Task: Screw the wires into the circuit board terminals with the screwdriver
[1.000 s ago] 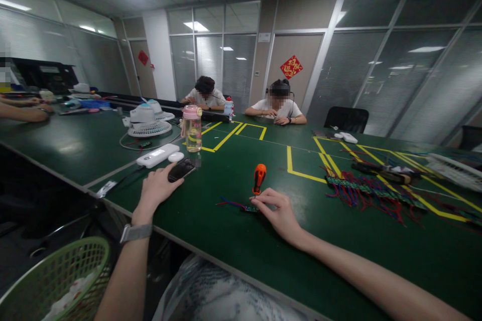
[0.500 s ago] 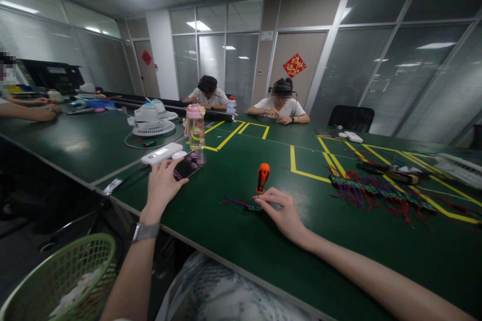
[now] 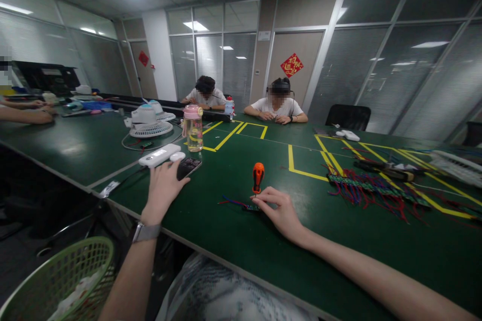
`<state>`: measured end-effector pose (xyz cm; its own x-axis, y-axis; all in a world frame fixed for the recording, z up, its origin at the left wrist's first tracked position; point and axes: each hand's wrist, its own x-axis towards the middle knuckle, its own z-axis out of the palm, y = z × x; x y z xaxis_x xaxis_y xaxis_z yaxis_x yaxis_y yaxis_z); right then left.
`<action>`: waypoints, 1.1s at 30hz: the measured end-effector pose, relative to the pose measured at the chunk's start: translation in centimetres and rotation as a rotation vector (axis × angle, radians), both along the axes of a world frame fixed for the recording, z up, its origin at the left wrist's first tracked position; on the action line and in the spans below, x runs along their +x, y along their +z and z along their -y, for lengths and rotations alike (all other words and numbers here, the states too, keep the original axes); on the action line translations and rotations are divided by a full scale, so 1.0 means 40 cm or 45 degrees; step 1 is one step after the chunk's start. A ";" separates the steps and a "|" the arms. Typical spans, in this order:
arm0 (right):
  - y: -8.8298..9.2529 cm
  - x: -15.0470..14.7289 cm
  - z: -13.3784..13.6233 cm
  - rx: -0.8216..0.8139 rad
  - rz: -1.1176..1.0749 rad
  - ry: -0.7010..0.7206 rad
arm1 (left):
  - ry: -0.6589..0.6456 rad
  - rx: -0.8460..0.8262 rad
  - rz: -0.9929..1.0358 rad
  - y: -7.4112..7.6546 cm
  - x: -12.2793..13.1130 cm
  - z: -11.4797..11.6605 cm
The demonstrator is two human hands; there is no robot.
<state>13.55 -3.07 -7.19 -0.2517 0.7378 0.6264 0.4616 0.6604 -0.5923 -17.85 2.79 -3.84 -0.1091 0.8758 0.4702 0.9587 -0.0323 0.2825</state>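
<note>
My left hand (image 3: 165, 188) grips a dark phone (image 3: 189, 167) by its near edge, thumb on the right and fingers on the left side; the phone is low over the table beside a white power strip (image 3: 160, 155). Between thumb and fingertips, my right hand (image 3: 276, 208) pinches the thin shaft of a screwdriver (image 3: 258, 178), whose orange and black handle points up. Under those fingertips lies a small circuit board (image 3: 249, 207) with red and blue wires trailing left. The screwdriver's tip is hidden by my fingers.
A pink-lidded bottle (image 3: 194, 128) and white fans (image 3: 150, 123) stand behind my left hand. Rows of wired circuit boards (image 3: 376, 188) lie to the right, among yellow tape lines. A green basket (image 3: 64, 281) sits below the table edge. Two people work opposite, another at far left.
The phone in my left hand has tipped down flatter, its screen now dimmer. My right hand keeps its pinch on the upright screwdriver. The view has shifted slightly.
</note>
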 end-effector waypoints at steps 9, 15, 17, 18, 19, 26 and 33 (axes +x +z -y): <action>-0.005 -0.001 -0.005 -0.017 -0.002 -0.002 | -1.427 -0.113 1.086 0.154 0.351 0.143; 0.003 -0.003 0.000 -0.063 -0.009 -0.010 | -1.513 -0.172 1.045 0.168 0.396 0.115; 0.006 -0.004 0.001 -0.132 0.064 0.012 | -1.558 -0.231 1.077 0.173 0.394 0.098; 0.007 -0.004 0.000 -0.172 0.121 0.030 | -1.577 -0.261 1.083 0.175 0.392 0.089; 0.008 -0.003 -0.001 -0.208 0.180 0.049 | -1.597 -0.278 1.073 0.177 0.391 0.080; 0.005 0.021 -0.026 -0.276 0.325 0.220 | -1.517 -0.176 1.177 0.153 0.386 0.047; -0.002 0.025 -0.027 -0.249 0.282 0.231 | -1.657 -0.250 1.518 0.121 0.383 0.064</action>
